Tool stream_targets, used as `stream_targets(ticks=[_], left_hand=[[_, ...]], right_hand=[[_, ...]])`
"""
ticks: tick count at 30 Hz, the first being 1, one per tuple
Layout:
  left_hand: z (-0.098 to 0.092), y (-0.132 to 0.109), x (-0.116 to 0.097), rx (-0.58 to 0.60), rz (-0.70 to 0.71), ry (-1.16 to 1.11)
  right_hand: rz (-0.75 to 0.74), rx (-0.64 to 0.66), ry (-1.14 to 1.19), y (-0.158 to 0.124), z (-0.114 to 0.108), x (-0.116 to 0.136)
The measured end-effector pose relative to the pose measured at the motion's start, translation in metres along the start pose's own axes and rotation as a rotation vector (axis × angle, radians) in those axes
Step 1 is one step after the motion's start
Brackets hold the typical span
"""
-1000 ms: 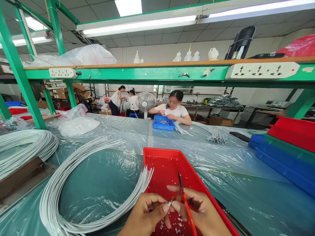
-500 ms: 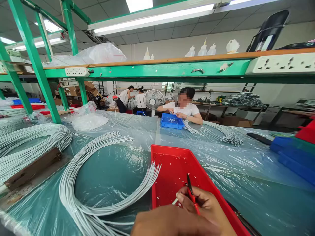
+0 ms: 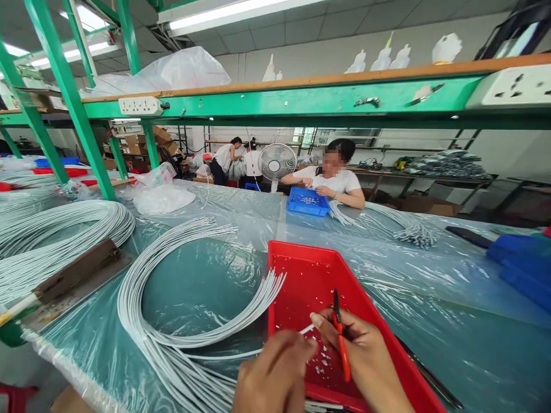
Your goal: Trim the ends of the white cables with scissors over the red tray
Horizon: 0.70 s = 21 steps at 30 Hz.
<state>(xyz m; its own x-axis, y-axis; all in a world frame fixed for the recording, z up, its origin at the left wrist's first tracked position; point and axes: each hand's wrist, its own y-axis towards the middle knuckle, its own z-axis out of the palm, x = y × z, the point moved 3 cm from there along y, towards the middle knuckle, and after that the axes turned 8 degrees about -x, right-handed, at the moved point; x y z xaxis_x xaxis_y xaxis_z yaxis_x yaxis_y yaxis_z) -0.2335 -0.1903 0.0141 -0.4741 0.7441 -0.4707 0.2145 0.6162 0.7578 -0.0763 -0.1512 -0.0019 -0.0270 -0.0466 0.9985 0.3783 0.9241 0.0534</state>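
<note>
My right hand (image 3: 359,347) is closed around red-handled cutting pliers (image 3: 341,338), whose dark jaws point up over a red tray (image 3: 383,338). Its thumb and forefinger pinch the end of a white cable (image 3: 306,329). That cable runs back behind the curled fingers of my left hand (image 3: 275,370), which is slightly blurred and closed on it low in the view. To the left lies a looped bundle of white cables (image 3: 133,292), its cut ends resting over the tray's left rim. Small white scraps (image 3: 322,355) are scattered on the tray floor.
Another cable coil (image 3: 107,218) and a brown metal bar (image 3: 77,272) lie at left. Across the table, a co-worker (image 3: 344,180) works over a blue tray (image 3: 307,202). A green shelf (image 3: 267,106) spans overhead. Blue bins (image 3: 523,264) stand at right; a dark rod (image 3: 430,376) lies beside the tray.
The view has tilted down and shifted a little left. My left hand has moved away from my right, uncovering the cable between them and scraps in the tray. The pliers remain in my right hand.
</note>
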Motion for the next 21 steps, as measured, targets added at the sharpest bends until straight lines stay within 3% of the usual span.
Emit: stream_targets(ticks=[5, 8, 12, 15, 21], left_hand=[[0.024, 0.006, 0.027, -0.004, 0.008, -0.014], [0.021, 0.005, 0.031, -0.016, -0.03, -0.146], [0.013, 0.011, 0.03, 0.136, -0.199, -0.28], [0.01, 0.014, 0.027, 0.218, -0.224, -0.299], [0.009, 0.01, 0.028, 0.121, -0.1, -0.236]], right_hand=[[-0.001, 0.0, 0.044, -0.006, 0.002, 0.005], [0.004, 0.089, 0.073, -0.01, 0.001, 0.006], [-0.082, 0.122, 0.021, -0.016, -0.003, 0.008], [-0.139, 0.128, -0.009, -0.02, -0.003, 0.01], [-0.128, 0.17, 0.006, -0.021, -0.001, 0.004]])
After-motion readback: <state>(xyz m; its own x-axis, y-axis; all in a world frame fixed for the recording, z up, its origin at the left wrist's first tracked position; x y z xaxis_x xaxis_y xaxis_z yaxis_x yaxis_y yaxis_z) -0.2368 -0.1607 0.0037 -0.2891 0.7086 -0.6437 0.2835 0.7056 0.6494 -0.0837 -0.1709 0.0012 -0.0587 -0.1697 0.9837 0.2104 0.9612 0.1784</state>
